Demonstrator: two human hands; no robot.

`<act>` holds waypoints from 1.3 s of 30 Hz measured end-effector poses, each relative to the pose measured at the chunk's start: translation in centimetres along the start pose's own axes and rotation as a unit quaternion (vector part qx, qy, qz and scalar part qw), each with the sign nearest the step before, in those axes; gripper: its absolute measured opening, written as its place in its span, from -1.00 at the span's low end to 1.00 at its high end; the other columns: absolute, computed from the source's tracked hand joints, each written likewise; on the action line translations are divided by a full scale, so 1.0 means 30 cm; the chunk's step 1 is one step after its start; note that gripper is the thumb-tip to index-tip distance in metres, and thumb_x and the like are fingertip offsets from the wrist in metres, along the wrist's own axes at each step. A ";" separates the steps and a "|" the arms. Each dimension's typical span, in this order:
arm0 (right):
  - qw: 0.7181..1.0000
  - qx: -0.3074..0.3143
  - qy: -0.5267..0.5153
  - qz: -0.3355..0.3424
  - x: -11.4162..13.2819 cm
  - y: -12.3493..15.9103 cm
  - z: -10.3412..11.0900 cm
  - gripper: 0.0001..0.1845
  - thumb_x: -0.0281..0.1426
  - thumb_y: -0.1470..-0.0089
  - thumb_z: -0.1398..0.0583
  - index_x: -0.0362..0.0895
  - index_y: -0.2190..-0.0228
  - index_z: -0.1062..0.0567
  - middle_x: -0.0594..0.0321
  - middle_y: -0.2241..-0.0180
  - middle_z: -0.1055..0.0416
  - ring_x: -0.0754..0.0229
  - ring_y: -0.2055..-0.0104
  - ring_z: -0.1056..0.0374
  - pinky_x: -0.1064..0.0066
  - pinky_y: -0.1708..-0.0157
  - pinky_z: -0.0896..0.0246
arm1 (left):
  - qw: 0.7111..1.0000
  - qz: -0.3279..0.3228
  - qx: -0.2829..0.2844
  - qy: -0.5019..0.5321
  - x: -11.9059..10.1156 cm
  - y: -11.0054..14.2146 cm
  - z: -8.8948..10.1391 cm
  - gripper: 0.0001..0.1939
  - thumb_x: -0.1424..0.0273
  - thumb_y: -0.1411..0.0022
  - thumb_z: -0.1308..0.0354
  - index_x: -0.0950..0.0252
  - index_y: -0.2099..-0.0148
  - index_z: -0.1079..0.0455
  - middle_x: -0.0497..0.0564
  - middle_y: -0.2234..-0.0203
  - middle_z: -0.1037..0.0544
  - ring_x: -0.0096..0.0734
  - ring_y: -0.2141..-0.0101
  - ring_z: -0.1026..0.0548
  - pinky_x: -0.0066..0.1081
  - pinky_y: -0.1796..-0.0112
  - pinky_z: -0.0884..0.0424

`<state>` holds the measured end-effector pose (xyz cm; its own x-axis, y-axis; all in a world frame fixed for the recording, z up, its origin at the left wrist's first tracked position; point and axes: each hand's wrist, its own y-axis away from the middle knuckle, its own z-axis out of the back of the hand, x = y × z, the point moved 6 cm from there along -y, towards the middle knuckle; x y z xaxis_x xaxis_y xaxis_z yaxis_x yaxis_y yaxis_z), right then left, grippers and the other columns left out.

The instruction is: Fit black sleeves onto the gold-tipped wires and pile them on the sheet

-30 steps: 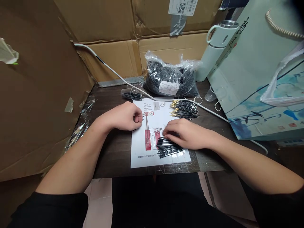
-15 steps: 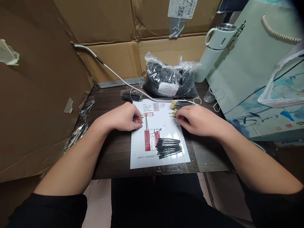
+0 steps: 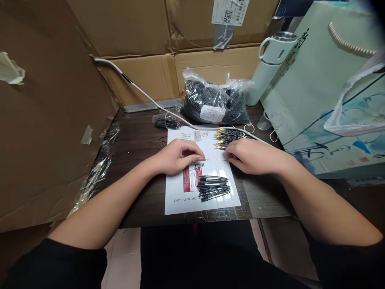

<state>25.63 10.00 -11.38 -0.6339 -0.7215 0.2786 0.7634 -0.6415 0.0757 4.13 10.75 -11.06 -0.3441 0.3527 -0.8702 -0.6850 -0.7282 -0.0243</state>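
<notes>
Clock hours are read from the middle of the white sheet (image 3: 180, 204) lying on the dark table (image 3: 141, 200). At ten o'clock the left hand (image 3: 185, 156) reaches over the sheet, thumb and fingertips brought close together; whether anything is pinched there is too small to tell. Toward half past two, the right hand (image 3: 252, 156) has its fingers curled, its grip hidden from view. Just beyond its fingers, at one o'clock, lie black rods with gold ends (image 3: 221, 142). Plain black rods (image 3: 213, 188) lie near half past four, on the sheet. A clear bag (image 3: 215, 96) of black pieces sits at twelve, behind a white cable (image 3: 144, 92).
</notes>
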 end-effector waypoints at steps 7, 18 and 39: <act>0.999 -0.051 -0.016 -0.008 0.040 -0.008 0.039 -0.80 -0.37 -0.43 -0.12 -0.12 0.30 -0.38 0.09 0.29 -0.46 0.11 0.34 -0.32 0.26 0.32 -0.10 | 0.981 0.064 -0.051 0.174 0.061 -0.009 -0.068 -0.81 0.29 -0.37 -0.32 0.35 0.16 -0.56 0.04 0.31 -0.61 -0.51 0.35 -0.52 -0.47 0.26 -0.49; 0.974 -0.176 -0.136 0.037 0.081 -0.029 0.053 -0.93 -0.47 -0.40 -0.10 -0.11 0.18 -0.38 0.12 0.23 -0.44 0.10 0.23 -0.35 0.29 0.20 -0.24 | 0.947 0.138 -0.134 0.256 0.119 -0.014 -0.082 -0.68 0.29 -0.21 -0.49 0.40 0.09 -0.63 0.09 0.43 -0.67 -0.46 0.42 -0.63 -0.46 0.29 -0.60; 0.974 -0.187 -0.119 0.046 0.081 -0.037 0.047 -0.91 -0.47 -0.38 -0.14 -0.12 0.22 -0.44 0.12 0.25 -0.44 0.10 0.25 -0.35 0.29 0.23 -0.25 | 0.952 0.118 -0.120 0.255 0.128 -0.009 -0.098 -0.67 0.25 -0.23 -0.48 0.38 0.06 -0.68 0.18 0.30 -0.74 -0.30 0.26 -0.73 -0.36 0.17 -0.67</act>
<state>23.43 9.32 -9.45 -0.4833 -0.7287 0.4853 0.6889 -0.6586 -0.3028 4.88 10.57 -15.84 -0.0714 -0.1237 -0.9897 -0.4401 -0.8866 0.1426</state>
